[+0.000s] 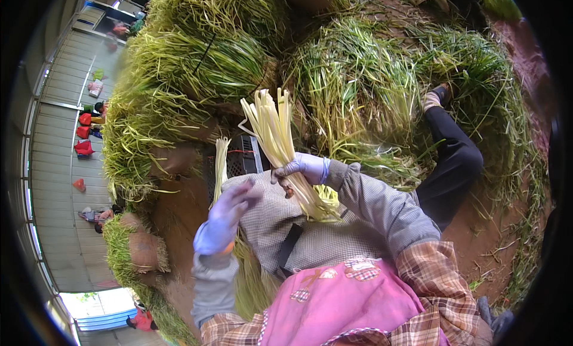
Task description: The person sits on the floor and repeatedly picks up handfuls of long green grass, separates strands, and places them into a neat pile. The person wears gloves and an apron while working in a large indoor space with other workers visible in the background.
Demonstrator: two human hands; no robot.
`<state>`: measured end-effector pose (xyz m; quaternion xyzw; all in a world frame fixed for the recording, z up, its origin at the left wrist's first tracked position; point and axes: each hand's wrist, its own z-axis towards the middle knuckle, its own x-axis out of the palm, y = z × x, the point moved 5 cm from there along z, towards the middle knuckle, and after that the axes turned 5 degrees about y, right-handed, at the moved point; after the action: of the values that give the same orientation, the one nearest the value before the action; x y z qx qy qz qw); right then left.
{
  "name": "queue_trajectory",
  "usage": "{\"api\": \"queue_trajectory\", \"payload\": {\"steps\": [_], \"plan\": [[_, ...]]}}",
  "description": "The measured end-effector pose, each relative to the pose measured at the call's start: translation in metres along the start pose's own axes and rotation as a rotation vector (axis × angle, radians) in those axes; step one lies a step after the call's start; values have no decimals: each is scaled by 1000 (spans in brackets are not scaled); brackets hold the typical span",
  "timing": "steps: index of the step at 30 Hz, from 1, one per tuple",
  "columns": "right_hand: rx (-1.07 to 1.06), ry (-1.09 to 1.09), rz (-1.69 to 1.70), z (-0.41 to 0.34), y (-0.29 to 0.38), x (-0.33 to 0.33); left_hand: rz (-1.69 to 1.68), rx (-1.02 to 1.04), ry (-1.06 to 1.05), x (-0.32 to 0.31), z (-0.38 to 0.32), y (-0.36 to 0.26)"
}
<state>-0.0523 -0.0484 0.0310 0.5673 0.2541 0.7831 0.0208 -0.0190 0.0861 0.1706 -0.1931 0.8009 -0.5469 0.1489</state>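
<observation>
My right hand (304,168), in a thin lilac glove, grips a bundle of long pale stalks (275,126). Their whitish ends fan out upward, and the yellow-green ends hang over the grey checked cloth (268,207) on my lap. My left hand (227,211), gloved the same way and blurred by motion, is raised to the left of the bundle, apart from it and holding nothing visible. Just beyond its fingers stands a narrower bunch of pale stalks (221,160), beside a black plastic crate (239,156). More long stalks (253,274) lie below my left forearm.
Large heaps of green leafy stalks (358,77) surround me ahead and to the right. Tied bundles (215,64) are stacked at the left, and another bundle (143,250) lies lower left. My bent leg (452,162) extends right over the reddish floor (483,243). Several people are in the background.
</observation>
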Motion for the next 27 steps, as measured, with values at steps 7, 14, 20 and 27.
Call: {"api": "queue_trajectory", "payload": {"steps": [7, 14, 20, 27], "plan": [[285, -110, -100, 4, -18, 13, -53, -34, 309, 21, 99, 43], [112, -368, -991, -3, 54, 15, -412, 346, 33, -7, 98, 8], [-302, -629, -1338, -46, 75, 44, -520, 649, 35, -54, 85, -26], [-498, -633, -1780, -23, 60, 47, -495, 654, 36, -50, 81, -38]]}}
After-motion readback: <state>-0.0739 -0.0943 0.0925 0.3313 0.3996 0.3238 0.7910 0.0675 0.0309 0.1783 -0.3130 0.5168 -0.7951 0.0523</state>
